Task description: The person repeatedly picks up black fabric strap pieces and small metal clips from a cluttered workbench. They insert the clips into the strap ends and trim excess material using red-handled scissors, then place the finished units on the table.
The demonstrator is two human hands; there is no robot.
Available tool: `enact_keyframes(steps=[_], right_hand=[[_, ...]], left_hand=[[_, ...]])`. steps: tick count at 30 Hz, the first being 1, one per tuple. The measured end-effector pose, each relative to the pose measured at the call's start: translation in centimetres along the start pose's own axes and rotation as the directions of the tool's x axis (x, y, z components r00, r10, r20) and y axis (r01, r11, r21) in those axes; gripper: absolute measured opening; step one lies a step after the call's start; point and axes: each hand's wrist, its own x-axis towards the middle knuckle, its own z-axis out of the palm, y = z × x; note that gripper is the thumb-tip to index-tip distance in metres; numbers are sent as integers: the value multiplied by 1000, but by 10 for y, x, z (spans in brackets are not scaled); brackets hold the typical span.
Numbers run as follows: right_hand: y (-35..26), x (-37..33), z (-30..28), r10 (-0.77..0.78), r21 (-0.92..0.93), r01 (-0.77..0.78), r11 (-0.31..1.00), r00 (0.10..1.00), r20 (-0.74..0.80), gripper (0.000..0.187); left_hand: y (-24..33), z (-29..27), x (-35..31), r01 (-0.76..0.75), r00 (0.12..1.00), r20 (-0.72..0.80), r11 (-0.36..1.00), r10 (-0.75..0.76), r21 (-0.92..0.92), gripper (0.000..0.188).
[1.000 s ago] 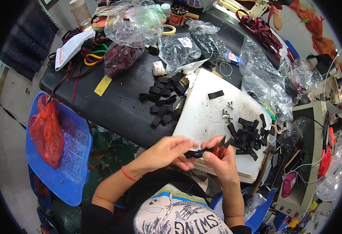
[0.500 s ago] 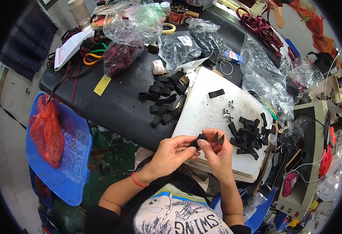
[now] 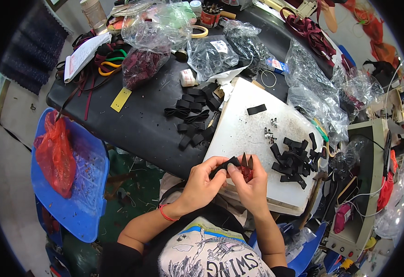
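Observation:
Over the near edge of the white board (image 3: 239, 124), my left hand (image 3: 197, 184) pinches a short black webbing strap (image 3: 223, 167). My right hand (image 3: 252, 189) has its thumb on the strap's other end. Tucked in that same hand are thread snips (image 3: 246, 170) with red handles, their dark blades pointing away from me. A heap of black strap pieces (image 3: 296, 157) lies on the board's right side. Small metal clips (image 3: 270, 134) sit beside the heap, and a single flat black strap (image 3: 257, 110) lies farther back.
More black strap pieces (image 3: 193, 111) lie on the black table (image 3: 142, 124), left of the board. Clear plastic bags (image 3: 211, 57), a white jar (image 3: 188, 78) and a notebook (image 3: 84, 55) stand behind. A blue chair (image 3: 89, 184) holding a red bag (image 3: 56, 157) is at the left.
Both hands have shifted slightly left. The strap now extends farther across my left fingers, and the snips have moved left with my right hand.

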Motion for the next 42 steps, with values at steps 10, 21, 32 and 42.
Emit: enact_keyframes(steps=[10, 21, 32, 42], right_hand=[[-11, 3, -9, 105, -52, -102, 993, 993, 58, 11], [-20, -1, -10, -252, -417, 265, 870, 964, 86, 22], [-27, 2, -16, -527, -738, 592, 325, 761, 378, 13], [-19, 2, -19, -107, -626, 232, 745, 967, 232, 21]], left_hand=[[9, -7, -4, -19, 995, 99, 999, 22, -36, 34], [20, -13, -6, 44, 997, 69, 977, -31, -207, 32], [18, -12, -8, -10, 999, -45, 999, 12, 53, 26], [6, -10, -7, -190, 978, -7, 898, 209, 398, 22]])
